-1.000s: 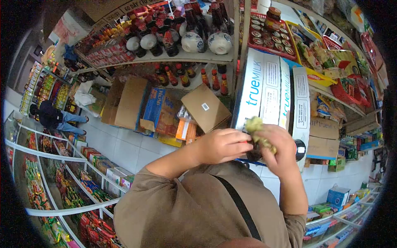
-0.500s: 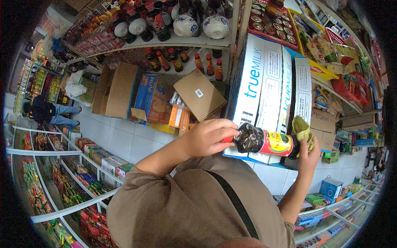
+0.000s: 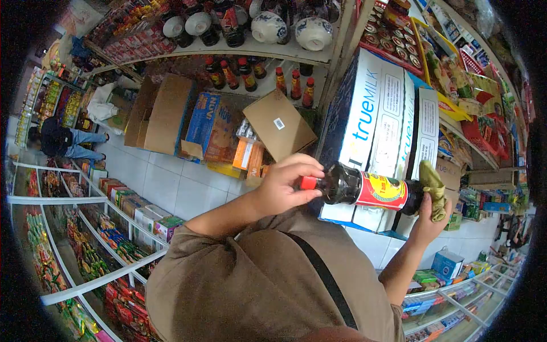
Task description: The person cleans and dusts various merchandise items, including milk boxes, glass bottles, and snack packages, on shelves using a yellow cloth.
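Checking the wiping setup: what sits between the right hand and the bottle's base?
In the head view, a yellow-green cloth lies between the right hand and the bottle base.

Dark sauce bottle [image 3: 364, 190], held sideways
Red cap points left, red-and-yellow label around the body; olive-green cloth [image 3: 434, 181] bunched against its base at the right end

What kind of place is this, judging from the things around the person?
Most likely a small grocery shop: shelves of sauce bottles, stacked milk cartons and racks of packaged snacks line a narrow tiled aisle.
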`<action>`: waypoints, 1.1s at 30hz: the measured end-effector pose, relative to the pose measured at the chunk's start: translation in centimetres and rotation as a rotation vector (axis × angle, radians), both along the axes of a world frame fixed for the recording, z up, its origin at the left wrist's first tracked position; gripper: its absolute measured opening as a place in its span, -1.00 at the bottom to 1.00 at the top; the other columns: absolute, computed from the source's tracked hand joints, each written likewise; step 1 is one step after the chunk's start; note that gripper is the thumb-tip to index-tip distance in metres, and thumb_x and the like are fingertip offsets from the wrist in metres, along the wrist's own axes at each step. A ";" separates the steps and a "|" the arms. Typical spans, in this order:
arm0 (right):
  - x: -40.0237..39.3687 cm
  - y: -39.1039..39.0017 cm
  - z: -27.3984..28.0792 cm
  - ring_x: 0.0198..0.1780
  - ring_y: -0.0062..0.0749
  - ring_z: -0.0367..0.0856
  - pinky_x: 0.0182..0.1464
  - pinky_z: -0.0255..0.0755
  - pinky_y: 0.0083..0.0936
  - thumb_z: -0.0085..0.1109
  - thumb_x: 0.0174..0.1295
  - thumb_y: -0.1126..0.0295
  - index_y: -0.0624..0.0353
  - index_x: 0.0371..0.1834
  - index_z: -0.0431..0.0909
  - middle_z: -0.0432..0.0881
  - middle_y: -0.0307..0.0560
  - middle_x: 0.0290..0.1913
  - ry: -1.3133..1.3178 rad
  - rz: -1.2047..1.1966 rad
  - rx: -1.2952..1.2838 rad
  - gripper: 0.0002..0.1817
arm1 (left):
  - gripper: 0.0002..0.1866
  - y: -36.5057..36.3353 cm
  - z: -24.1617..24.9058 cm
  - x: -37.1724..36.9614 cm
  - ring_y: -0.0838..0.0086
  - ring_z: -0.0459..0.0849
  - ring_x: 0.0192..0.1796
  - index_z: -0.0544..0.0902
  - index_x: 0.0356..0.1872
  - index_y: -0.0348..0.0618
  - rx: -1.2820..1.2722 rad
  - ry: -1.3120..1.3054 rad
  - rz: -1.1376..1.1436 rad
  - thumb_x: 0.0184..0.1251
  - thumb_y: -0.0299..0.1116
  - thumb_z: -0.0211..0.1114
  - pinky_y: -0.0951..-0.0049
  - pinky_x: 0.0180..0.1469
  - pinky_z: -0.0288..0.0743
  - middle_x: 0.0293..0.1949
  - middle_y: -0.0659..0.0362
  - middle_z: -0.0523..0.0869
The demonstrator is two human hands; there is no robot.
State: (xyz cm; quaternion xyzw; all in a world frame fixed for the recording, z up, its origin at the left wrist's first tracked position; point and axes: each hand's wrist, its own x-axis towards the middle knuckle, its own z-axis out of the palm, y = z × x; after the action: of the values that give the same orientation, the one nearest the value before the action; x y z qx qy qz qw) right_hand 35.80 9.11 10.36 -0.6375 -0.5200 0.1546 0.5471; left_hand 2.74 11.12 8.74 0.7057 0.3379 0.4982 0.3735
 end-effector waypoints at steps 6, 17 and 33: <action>-4.8 1.1 2.2 -0.02 -0.39 0.49 0.07 0.37 -0.49 0.24 0.00 0.58 0.31 0.09 0.35 0.50 -0.04 -0.05 0.236 0.194 0.013 -0.48 | -0.64 0.9 2.3 -8.0 0.31 0.56 -0.03 0.54 -0.20 -0.20 0.213 0.022 0.351 -0.09 -0.53 0.42 0.32 0.05 0.43 -0.09 0.05 0.58; -16.8 3.6 3.5 0.30 0.22 0.18 0.31 0.17 -0.11 0.25 -0.24 0.66 0.02 0.13 0.45 0.34 0.11 0.22 -0.573 0.703 -0.356 -0.30 | -0.73 7.3 -6.7 -21.5 0.25 0.56 -0.02 0.60 -0.20 -0.25 0.043 0.481 0.834 -0.01 -0.59 0.34 0.38 0.03 0.45 -0.06 0.04 0.56; -13.7 4.9 1.2 0.28 0.15 0.24 0.29 0.15 -0.08 0.28 -0.27 0.48 0.02 0.10 0.51 0.40 0.02 0.21 -0.292 0.755 -0.361 -0.34 | -0.70 28.8 -22.7 -22.7 0.03 0.53 0.02 0.58 -0.10 -0.19 -0.130 1.008 0.500 0.07 -0.48 0.25 0.16 0.08 0.41 -0.04 -0.06 0.56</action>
State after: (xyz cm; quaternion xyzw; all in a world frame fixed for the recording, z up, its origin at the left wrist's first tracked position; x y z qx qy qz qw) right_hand 22.12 14.01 11.57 -0.5033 -0.7530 0.3401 0.2529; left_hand -19.99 39.91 -14.01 0.7303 0.6615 0.1509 0.0793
